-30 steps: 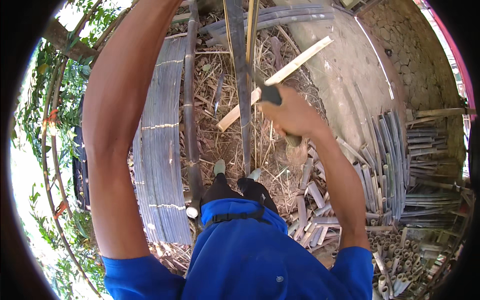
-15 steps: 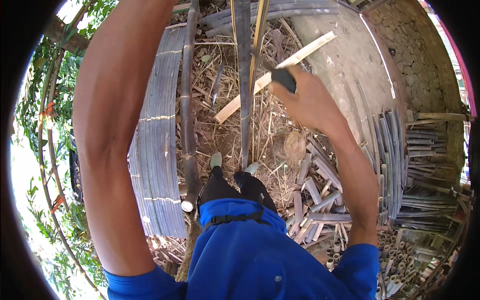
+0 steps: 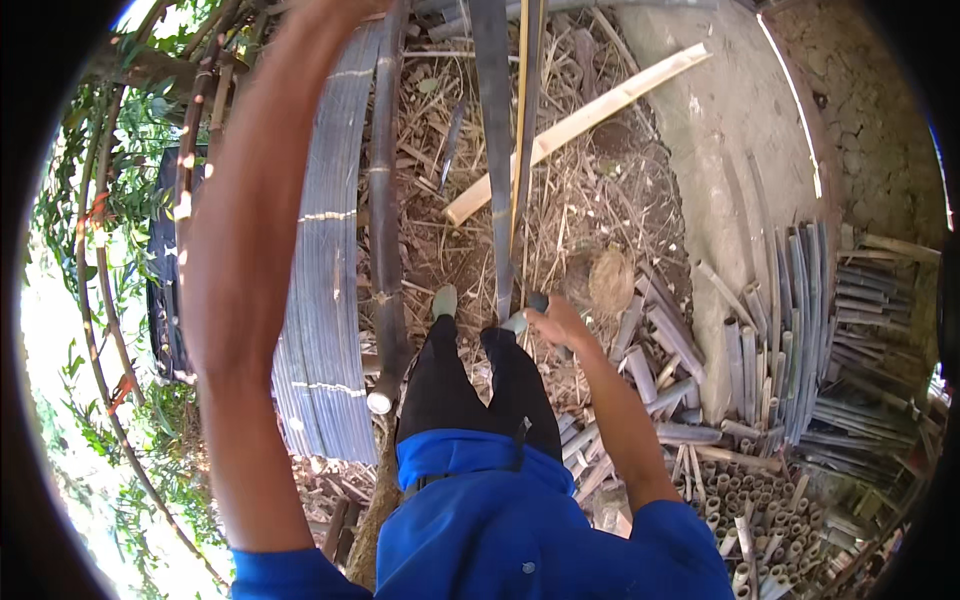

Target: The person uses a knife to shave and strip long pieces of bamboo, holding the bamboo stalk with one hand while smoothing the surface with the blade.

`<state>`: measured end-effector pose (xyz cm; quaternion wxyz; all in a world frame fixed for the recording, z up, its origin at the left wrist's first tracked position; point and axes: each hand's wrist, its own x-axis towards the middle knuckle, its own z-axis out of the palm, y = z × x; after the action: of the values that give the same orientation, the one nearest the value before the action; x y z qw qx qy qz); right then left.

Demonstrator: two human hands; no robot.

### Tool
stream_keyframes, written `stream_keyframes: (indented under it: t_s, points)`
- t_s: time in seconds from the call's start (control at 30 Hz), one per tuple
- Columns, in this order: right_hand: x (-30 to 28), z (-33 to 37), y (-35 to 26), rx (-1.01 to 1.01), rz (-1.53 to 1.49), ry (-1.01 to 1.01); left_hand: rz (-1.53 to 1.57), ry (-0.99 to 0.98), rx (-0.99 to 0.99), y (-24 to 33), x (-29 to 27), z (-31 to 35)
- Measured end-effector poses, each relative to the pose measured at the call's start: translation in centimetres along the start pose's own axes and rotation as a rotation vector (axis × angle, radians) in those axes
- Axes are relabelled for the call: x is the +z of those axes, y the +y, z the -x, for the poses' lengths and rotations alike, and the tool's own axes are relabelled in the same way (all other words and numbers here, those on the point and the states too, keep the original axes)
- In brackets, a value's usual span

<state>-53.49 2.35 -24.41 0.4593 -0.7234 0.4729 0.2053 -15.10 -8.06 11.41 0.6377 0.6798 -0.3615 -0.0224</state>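
My right hand (image 3: 562,325) is low, beside my right shoe, closed round a dark-handled tool (image 3: 538,301). Its blade cannot be made out, so its exact kind is unclear. Close to that hand, a long split bamboo pole (image 3: 494,140) runs from the top edge down to my feet. Its dark outer skin shows, and a pale split edge (image 3: 523,110) lies beside it. My left arm (image 3: 245,260) reaches up on the left. The left hand (image 3: 345,6) is blurred and cut off at the top edge, so its fingers are hidden.
A pale wooden plank (image 3: 590,125) lies slantwise behind the pole. Left of it are a thick bamboo rail (image 3: 384,200) and a tied mat of dark strips (image 3: 325,270). Cut bamboo pieces (image 3: 672,340) and stacked short tubes (image 3: 790,520) are on the right, with shavings underfoot.
My right hand has come down along the bamboo from beside the plank to near my shoe, still gripping the tool. My left arm remains raised and has shifted slightly.
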Motion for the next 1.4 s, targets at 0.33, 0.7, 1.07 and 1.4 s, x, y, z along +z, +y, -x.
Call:
stream_keyframes:
  t_s: [0.33,0.7,1.07,1.4]
  points:
    - [-0.2,-6.0,-1.1,0.1,-0.551,-0.038,0.043,-0.682,-0.286,-26.4,7.4,18.5]
    - [-0.1,-6.4,3.1,0.172,-1.281,-0.328,0.272,-0.55,-0.369,-25.1,13.1,19.6]
    - [3.2,-11.3,6.6,-0.004,-0.386,0.209,0.413,-0.599,-0.281,-24.2,16.2,20.6]
    - [17.7,-11.5,19.5,0.644,-1.168,-0.299,0.261,-0.651,-0.547,-21.3,17.0,21.6]
